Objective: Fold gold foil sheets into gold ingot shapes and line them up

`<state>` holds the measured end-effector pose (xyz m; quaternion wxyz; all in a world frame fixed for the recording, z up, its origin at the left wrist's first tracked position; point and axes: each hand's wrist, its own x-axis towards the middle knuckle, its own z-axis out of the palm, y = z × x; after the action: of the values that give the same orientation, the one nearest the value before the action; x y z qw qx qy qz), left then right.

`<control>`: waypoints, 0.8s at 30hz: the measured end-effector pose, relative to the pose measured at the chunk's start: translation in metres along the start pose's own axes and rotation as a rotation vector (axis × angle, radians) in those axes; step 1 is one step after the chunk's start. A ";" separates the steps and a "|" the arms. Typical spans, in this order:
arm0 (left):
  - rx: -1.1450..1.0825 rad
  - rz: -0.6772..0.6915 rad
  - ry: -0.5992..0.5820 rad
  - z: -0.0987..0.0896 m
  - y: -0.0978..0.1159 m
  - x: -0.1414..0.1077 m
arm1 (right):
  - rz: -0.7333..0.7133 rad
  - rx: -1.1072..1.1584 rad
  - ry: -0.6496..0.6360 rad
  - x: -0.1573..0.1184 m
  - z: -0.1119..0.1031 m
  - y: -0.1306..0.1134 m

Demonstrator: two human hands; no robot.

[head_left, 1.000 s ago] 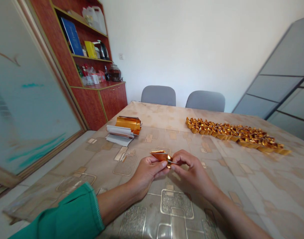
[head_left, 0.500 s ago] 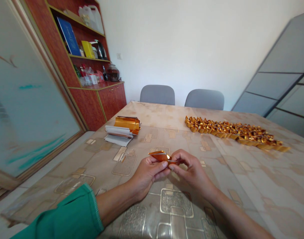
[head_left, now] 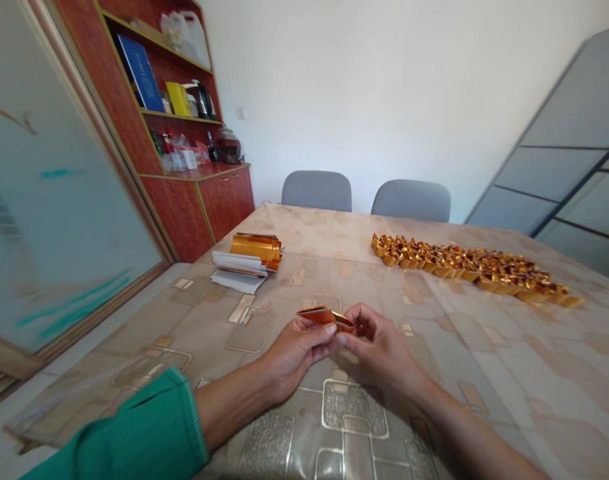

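Note:
A small folded piece of gold foil paper [head_left: 318, 315] is held just above the table in front of me. My left hand [head_left: 304, 343] pinches it near its middle, thumb on the near side. At its right end my right hand [head_left: 377, 337] has thumb and forefinger closed on the paper's edge. Part of the fold is hidden behind the fingers. Rows of folded gold foil pieces [head_left: 464, 265] lie to the far right. At the left rests a stack of curled gold and white foil sheets [head_left: 255, 251].
The table [head_left: 294, 223] wears a patterned plastic cover. Two grey chairs [head_left: 316, 190] stand at its far side against the wall. A red-brown cabinet [head_left: 184, 200] with bottles and a kettle is at the left, beside a frosted glass door [head_left: 59, 173].
The right end of the folded paper has opened out a little and shows more between my hands. My right fingers have shifted slightly. The stack and the rows lie as before.

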<state>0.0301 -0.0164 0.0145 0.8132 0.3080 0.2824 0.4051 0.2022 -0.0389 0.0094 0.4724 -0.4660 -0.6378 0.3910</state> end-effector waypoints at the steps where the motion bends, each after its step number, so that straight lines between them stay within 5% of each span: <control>1: 0.025 0.010 0.006 0.000 0.000 0.000 | 0.007 0.012 -0.015 0.000 0.001 0.001; 15: 0.088 0.088 -0.047 0.000 0.000 0.002 | 0.067 0.171 -0.020 0.000 0.004 0.000; 24: 0.302 0.272 0.045 0.002 0.005 0.002 | -0.263 -0.162 0.061 0.000 -0.012 -0.019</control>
<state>0.0298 -0.0134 0.0185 0.6889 0.4527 0.3138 0.4711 0.2091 -0.0436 0.0304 0.4995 -0.4269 -0.7081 0.2585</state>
